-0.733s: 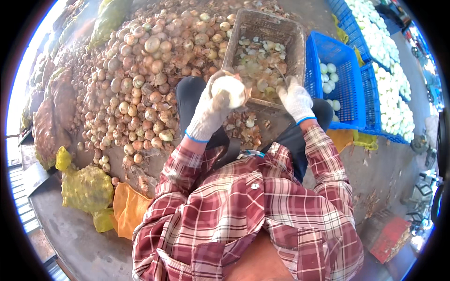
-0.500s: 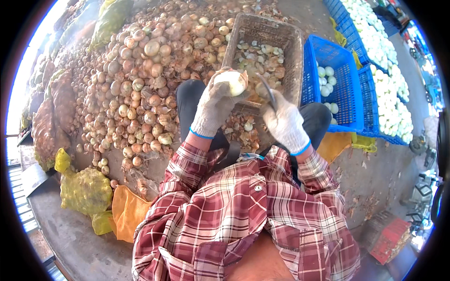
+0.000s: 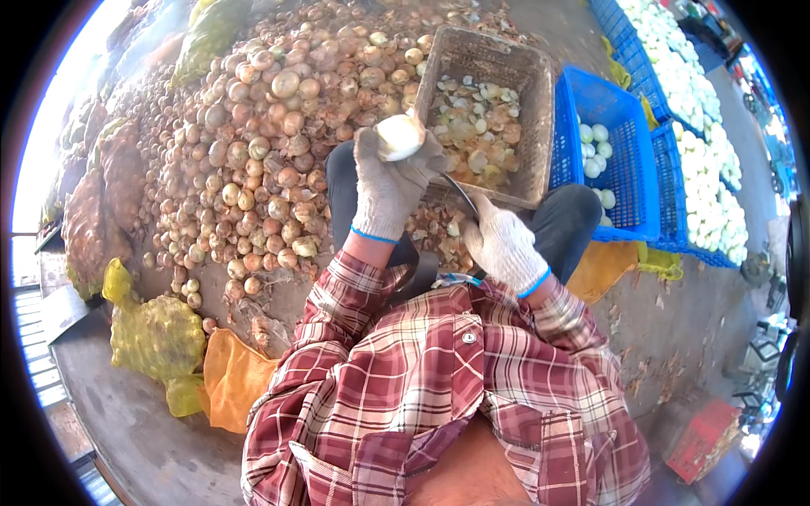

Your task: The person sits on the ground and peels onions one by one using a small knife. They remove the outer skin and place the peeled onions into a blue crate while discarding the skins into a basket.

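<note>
My left hand (image 3: 384, 187), in a pale knitted glove, holds a partly peeled onion (image 3: 398, 137), white on top with some brown skin at its right edge. In my right hand (image 3: 503, 242), gloved the same way, is a knife (image 3: 460, 194) with a dark curved blade. Its tip lies close to the fingers of my left hand, below and right of the onion, without clearly touching it. Beyond both hands stands a worn brown crate (image 3: 535, 118) with onion skins and trimmed pieces (image 3: 477, 139) inside.
Unpeeled onions (image 3: 253, 173) spread in a large heap at the left. A blue crate (image 3: 629, 181) on the right holds several peeled onions (image 3: 596, 143). More blue crates full of peeled onions (image 3: 707, 190) line the far right. Yellow net sacks (image 3: 160, 337) and an orange sack (image 3: 234, 375) lie lower left.
The onion has moved slightly left and tilted in my left hand. My right hand has dropped lower, and the knife now points up and left toward the left hand.
</note>
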The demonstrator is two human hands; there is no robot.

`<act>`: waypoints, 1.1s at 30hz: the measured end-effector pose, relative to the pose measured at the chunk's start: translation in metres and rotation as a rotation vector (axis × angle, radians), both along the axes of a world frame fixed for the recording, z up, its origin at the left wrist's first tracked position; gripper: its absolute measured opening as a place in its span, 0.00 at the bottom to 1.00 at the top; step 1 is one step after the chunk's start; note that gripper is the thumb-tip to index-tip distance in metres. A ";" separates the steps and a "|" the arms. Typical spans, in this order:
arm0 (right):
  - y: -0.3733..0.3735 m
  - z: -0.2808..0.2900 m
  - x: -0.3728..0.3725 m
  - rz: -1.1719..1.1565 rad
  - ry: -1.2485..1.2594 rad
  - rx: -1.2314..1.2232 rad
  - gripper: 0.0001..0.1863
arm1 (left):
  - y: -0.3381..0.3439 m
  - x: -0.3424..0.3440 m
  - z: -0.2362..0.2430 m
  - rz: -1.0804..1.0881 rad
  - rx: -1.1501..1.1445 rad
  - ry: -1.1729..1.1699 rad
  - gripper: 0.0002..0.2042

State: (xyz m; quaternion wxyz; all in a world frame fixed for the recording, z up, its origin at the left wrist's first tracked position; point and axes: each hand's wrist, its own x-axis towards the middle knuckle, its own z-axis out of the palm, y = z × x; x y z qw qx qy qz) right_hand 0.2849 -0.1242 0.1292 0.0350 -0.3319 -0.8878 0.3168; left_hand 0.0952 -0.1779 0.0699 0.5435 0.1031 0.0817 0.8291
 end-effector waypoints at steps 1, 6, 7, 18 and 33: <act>-0.002 -0.004 0.004 0.015 0.058 0.087 0.19 | 0.002 0.002 -0.001 0.029 -0.130 0.017 0.33; 0.001 0.008 -0.003 -0.045 0.269 0.377 0.17 | 0.002 0.017 -0.009 0.096 -0.241 0.062 0.29; 0.003 0.005 -0.004 -0.022 0.273 0.426 0.17 | 0.001 0.021 -0.003 0.132 -0.249 0.170 0.28; 0.012 -0.008 -0.011 -0.125 0.114 0.313 0.17 | -0.010 0.047 0.039 0.520 -0.544 0.904 0.37; 0.010 -0.010 0.006 -0.009 0.185 0.386 0.20 | -0.007 0.037 0.028 0.407 -0.514 0.701 0.35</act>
